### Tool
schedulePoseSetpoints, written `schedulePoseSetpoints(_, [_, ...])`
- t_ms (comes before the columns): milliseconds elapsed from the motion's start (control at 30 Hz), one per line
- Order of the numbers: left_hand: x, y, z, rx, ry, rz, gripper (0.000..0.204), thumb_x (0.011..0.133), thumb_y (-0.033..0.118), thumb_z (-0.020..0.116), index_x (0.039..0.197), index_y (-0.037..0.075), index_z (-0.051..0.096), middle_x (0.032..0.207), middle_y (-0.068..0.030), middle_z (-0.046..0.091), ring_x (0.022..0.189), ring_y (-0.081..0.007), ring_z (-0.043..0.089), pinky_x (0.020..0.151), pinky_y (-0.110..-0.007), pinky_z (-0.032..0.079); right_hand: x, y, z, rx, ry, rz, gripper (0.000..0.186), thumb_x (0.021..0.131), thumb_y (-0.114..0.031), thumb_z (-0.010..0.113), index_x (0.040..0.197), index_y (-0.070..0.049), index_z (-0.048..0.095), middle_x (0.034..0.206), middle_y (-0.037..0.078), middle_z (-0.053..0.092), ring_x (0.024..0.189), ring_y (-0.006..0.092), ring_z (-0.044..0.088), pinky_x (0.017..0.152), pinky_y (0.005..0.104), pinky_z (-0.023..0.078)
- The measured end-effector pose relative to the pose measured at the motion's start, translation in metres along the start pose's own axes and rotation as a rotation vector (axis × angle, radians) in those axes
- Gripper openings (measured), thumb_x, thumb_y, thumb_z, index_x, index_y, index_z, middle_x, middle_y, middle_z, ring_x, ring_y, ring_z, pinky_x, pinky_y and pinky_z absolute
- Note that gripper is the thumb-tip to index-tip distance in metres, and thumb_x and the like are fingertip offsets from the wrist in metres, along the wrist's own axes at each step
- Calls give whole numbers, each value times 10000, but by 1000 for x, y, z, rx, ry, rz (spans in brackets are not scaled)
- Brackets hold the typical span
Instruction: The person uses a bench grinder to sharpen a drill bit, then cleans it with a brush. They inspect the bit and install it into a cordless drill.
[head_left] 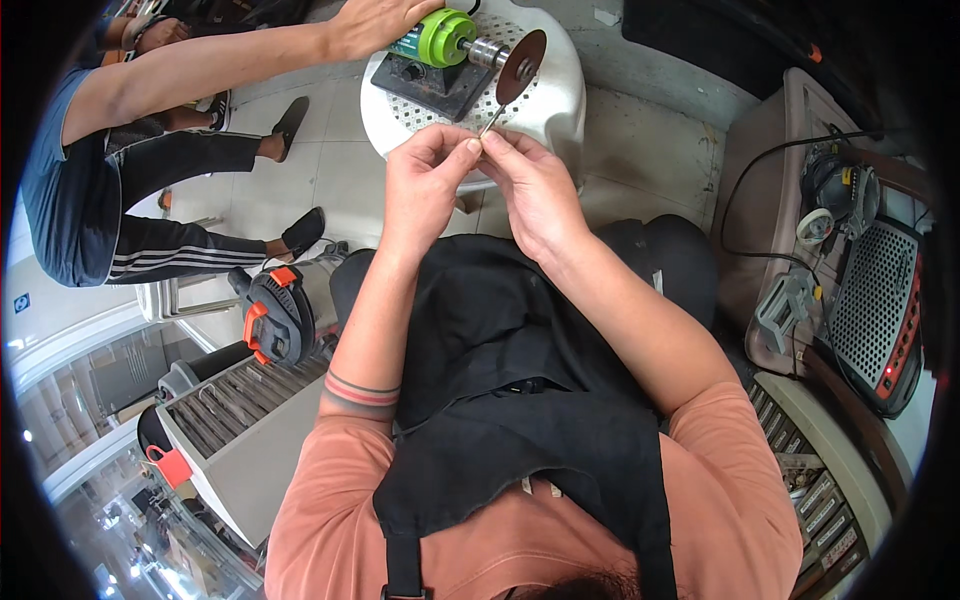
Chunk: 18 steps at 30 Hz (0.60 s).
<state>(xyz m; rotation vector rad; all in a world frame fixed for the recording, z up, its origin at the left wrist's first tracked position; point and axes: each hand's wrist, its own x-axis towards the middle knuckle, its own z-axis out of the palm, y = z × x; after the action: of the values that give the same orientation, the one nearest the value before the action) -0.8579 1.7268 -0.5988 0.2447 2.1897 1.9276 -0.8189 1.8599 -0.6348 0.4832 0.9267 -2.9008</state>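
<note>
Both my hands meet in front of a brown abrasive disc [521, 68] and pinch a thin metal rod [493, 121]. The rod's far end reaches the disc's lower edge; whether it touches cannot be made out. My left hand [428, 178] and my right hand [535, 180] are closed, thumbs and fingertips together on the rod's near end. The disc sits on the chuck of a green bench grinder motor [440, 40] with a black base [432, 88]. Another person's hand [375, 25] rests on top of the motor.
The grinder stands on a white plastic stool [570, 100]. A person in a blue shirt [60, 200] sits at the left. Nearby are an orange-and-black vacuum [280, 315] and a grey drawer cabinet [240, 470]. At right, a speaker [872, 300] and cables lie beside a beige bin [760, 180].
</note>
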Motion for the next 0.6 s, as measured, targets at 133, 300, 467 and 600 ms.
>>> schedulePoseSetpoints(133, [-1, 1, 0, 16, 3, -9, 131, 999, 81, 711, 1032, -43, 737, 929, -41, 750, 849, -81, 663, 780, -245, 539, -1, 0, 1, -12, 7, -1, 221, 1039, -208, 697, 1131, -8, 705, 1043, 44, 717, 1016, 140, 625, 958, 302, 481])
schedulePoseSetpoints(300, [-2, 1, 1, -16, 10, -20, 126, 991, 85, 723, 1033, -32, 743, 906, -28, 732, 828, -82, 623, 764, -245, 503, -2, -1, 2, -3, 9, 1, 219, 1041, -209, 693, 1126, -8, 704, 1039, 43, 717, 1010, 136, 624, 957, 304, 478])
schedulePoseSetpoints(467, [-3, 2, 2, -20, 24, -26, 130, 989, 88, 729, 1039, -31, 746, 888, -20, 718, 816, -82, 603, 756, -247, 485, -2, 0, -1, -7, -32, 9, 237, 1056, -207, 669, 1162, 6, 669, 1113, 81, 708, 1092, 175, 641, 1046, 344, 476])
schedulePoseSetpoints(600, [-3, 3, 2, -28, 24, -28, 132, 988, 89, 729, 1038, -32, 746, 884, -18, 715, 815, -81, 600, 754, -246, 483, -2, 0, -2, -24, -35, 12, 248, 1063, -205, 659, 1182, 12, 652, 1150, 98, 703, 1134, 194, 648, 1090, 366, 473])
